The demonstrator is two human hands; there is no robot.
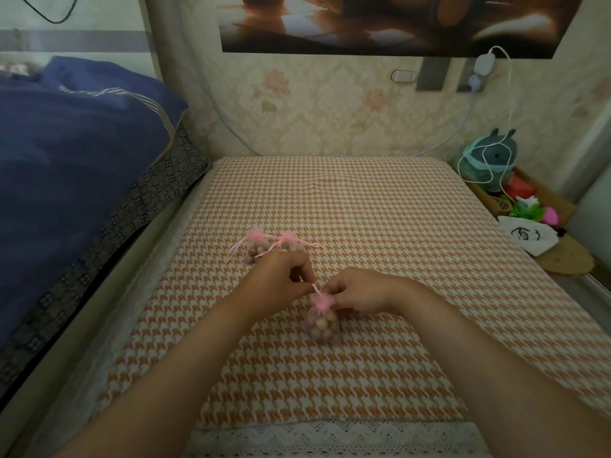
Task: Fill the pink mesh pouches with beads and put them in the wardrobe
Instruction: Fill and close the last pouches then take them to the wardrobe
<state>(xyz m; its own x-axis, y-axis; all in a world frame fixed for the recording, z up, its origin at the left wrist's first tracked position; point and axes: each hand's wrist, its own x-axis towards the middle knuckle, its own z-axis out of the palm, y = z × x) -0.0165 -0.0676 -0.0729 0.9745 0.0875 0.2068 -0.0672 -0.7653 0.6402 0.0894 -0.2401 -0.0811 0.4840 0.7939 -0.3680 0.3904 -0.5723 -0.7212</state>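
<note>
Pinching a thin pink ribbon (315, 287), the left hand (281, 279) has its fingers curled in tight. The right hand (360, 292) pinches the bunched top of a pink mesh pouch (322, 322) from the other side. The pouch sits on the checked cloth (380, 219) between the two hands, and it is full of small round beads (320, 328). Its top is closed into a little pink ruffle. Two more pouches (256, 249) lie side by side on the cloth just behind the left hand. They are full of beads too, and their ribbons are spread out. A blue blanket (66, 153) is on the left. A green soft toy (489, 157) with a white cord (510, 104) round it sits at the far right.
</note>
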